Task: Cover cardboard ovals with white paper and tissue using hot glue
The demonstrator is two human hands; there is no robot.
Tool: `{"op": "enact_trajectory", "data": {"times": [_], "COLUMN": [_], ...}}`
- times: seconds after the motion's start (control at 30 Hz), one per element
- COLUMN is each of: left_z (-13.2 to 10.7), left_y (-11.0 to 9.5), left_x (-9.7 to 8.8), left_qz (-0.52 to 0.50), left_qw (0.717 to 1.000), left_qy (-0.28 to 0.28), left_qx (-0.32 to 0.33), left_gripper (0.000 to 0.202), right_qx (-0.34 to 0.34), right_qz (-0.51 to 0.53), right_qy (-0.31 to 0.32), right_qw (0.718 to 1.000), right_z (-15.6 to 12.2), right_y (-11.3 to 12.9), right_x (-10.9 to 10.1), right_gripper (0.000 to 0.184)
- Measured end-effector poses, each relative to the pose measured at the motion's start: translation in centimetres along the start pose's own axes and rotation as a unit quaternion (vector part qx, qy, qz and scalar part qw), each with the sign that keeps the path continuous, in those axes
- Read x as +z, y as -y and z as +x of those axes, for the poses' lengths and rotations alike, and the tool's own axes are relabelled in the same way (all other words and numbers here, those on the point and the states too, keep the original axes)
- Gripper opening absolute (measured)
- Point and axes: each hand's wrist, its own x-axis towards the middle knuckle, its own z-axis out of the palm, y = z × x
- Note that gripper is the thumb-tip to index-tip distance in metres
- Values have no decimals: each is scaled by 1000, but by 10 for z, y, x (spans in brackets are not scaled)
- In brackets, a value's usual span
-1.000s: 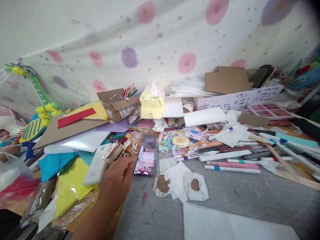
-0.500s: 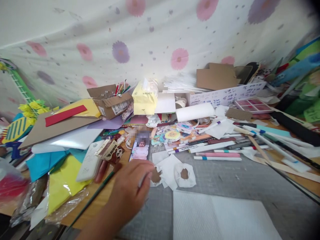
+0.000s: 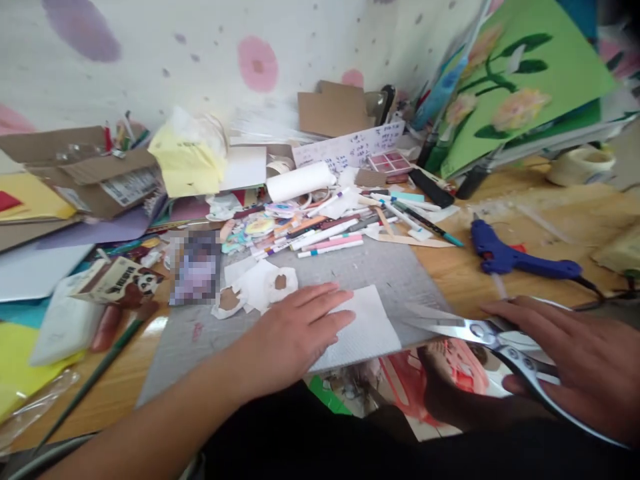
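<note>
My left hand (image 3: 297, 330) lies with outstretched fingers on a white textured sheet of tissue paper (image 3: 367, 327), near the front edge of the grey cutting mat (image 3: 420, 283). In my right hand (image 3: 580, 353) is a pair of metal scissors (image 3: 480, 331). Its blades point left toward the sheet, apart from it, and look slightly parted and blurred. Just beyond my left hand lie white tissue pieces with ragged holes (image 3: 263, 283). Part of the sheet is hidden under my left fingers.
A blue glue gun (image 3: 520, 257) rests on the wooden table at right. Several markers (image 3: 330, 248) and a white paper roll (image 3: 301, 181) lie behind the mat. At left are a phone (image 3: 196, 267), a panda-printed box (image 3: 120, 281) and a long brush (image 3: 95, 370).
The view has swung right. My left hand has gone from its curled pose near the phone to lying on the tissue sheet. My right hand has come into view with the scissors.
</note>
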Motion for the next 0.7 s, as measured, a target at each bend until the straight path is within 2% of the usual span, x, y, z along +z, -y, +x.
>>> {"op": "enact_trajectory", "data": {"times": [0.13, 0.3, 0.43, 0.7], "left_z": [6, 5, 5, 12], "left_y": [2, 7, 9, 10], "left_x": [8, 16, 21, 13], "left_qz": [21, 20, 37, 48], "left_qw": [998, 995, 992, 989], "left_qy": [65, 94, 118, 139], "left_qx": [5, 7, 15, 25], "left_gripper": [44, 45, 46, 45], "right_qx": [-27, -45, -58, -85], "right_qz": [-38, -12, 9, 13], "right_qy": [62, 75, 71, 88], "right_qw": [997, 996, 996, 992], "right_z": [-8, -9, 0, 16], "right_y": [-6, -10, -3, 4], "right_x": [-13, -16, -15, -13], "right_gripper": [56, 54, 45, 61]}}
